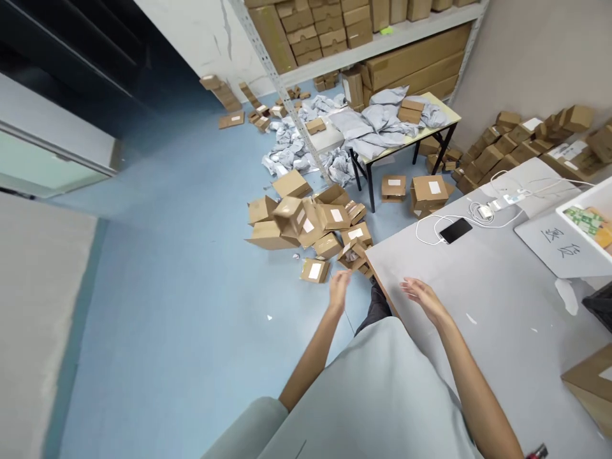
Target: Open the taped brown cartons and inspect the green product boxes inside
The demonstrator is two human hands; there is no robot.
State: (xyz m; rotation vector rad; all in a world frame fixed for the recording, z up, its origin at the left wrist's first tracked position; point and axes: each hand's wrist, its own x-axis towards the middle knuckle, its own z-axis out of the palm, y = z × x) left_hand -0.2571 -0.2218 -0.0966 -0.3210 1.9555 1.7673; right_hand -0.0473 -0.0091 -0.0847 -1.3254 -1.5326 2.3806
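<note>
Cardboard boxes [313, 223] sit in a messy pile on the blue floor [167, 287], by a corner of the gray table [502, 357]. One black phone [456, 231] lies on the gray table. Beyond it stands one yellow table [442, 108] with gray bags [354, 124] and one brown box [411, 110]. One white bin [595, 193] at the gray table's side holds green and orange things. One open box [356, 245] by its corner holds something, maybe paper. The left hand [338, 290], beside the gray table, and right hand [419, 294], above it, are empty, fingers loose.
</note>
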